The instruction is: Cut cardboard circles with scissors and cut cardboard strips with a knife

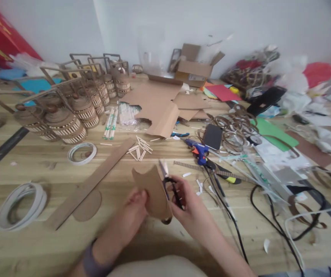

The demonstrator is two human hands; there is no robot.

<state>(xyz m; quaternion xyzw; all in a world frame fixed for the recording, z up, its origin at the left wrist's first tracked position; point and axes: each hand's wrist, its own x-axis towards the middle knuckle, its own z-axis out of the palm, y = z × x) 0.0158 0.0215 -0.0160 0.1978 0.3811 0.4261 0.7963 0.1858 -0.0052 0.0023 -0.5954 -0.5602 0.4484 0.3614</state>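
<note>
My left hand [135, 207] pinches the left edge of a brown cardboard piece [152, 192] with curved cut edges, held above the table's front. In my right hand [187, 204] is a pair of black-handled scissors [169, 182], fingers closed round the handles. Its blades point away from me along the cardboard's right side; blur hides whether they are cutting into it. Left of my hands, a long cardboard strip [93, 182] lies partly over a round cardboard disc [88, 206]. Beyond the held piece lie several short wooden sticks [139, 149].
Rolls of white strip [21, 206] lie at left, below lantern-like cardboard jars [64, 123] with handles. A large cardboard sheet [156, 100] spreads at centre back. To the right are a blue glue gun [198, 150], black cables [226, 207] and coiled brown strips [231, 127].
</note>
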